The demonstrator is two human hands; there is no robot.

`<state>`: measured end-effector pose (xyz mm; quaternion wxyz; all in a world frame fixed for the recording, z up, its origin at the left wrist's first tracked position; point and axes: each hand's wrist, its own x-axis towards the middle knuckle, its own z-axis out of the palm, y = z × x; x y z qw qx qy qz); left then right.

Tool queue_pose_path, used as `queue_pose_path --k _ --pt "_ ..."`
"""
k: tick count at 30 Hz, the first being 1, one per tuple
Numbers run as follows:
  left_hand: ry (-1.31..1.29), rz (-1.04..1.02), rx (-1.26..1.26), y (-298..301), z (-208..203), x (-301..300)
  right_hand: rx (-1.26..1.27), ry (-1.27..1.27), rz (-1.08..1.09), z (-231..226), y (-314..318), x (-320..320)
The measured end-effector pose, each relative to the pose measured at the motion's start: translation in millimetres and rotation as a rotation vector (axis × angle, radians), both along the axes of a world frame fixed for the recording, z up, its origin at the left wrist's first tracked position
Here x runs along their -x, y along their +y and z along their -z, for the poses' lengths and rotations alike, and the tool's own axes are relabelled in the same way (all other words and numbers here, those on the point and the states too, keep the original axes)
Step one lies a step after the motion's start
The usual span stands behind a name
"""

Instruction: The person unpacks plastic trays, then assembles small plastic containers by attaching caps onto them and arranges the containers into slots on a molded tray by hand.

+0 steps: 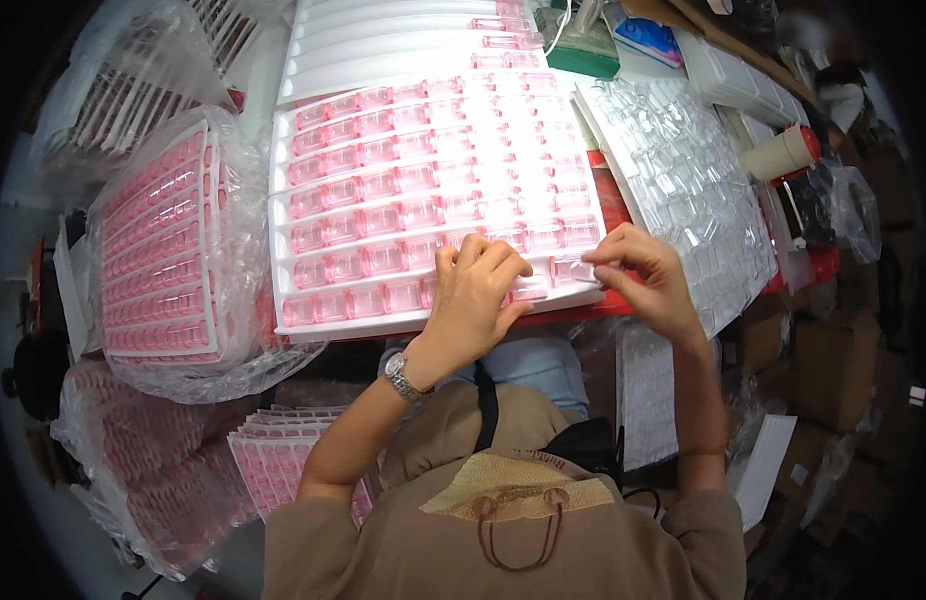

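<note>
A white ridged tray (313, 322) lies in front of me, holding rows of small clear-pink spool-shaped plastic pieces (365, 301). My left hand (468, 298) curls over its front rows from the near edge. Between that thumb and forefinger sits one clear-pink piece (529, 289), partly covered by the fingers. At the tray's front right corner, my right hand (645, 277) is closed in a pinch. A small pale thing (589, 268) shows at its fingertips, too bright to name. Beside it, another pink piece (568, 269) rests in the second row.
Left of the tray stands a plastic-wrapped stack of pink-filled trays (163, 250). A board covered with clear plastic pieces (673, 170) lies to the right. Behind is a partly filled white tray (373, 50), near a green block (583, 45). More pink trays (273, 455) are stacked low at left.
</note>
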<state>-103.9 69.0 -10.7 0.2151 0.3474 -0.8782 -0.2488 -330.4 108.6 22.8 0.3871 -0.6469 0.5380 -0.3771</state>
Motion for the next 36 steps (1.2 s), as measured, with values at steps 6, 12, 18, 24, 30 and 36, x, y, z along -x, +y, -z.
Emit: queue_pose_path --k 6,12,18,24,30,36 --pt "0.371 0.095 0.000 2 1 -4 -0.337 -0.309 -0.026 2 3 -14" --pt "0.451 0.078 0.076 4 5 -4 -0.615 -0.477 -0.037 7 -10 -40" --pt "0.221 -0.063 0.190 5 19 25 0.371 1.038 0.380 11 -70 46" --pt "0.056 -0.186 0.248 8 8 -22 0.342 1.062 0.294 28 -55 56" --pt "-0.023 -0.056 0.194 -4 5 -37 0.176 -0.026 0.413 7 -26 11" --pt "0.703 -0.061 -0.603 14 1 -29 0.436 0.022 0.130 6 3 -68"
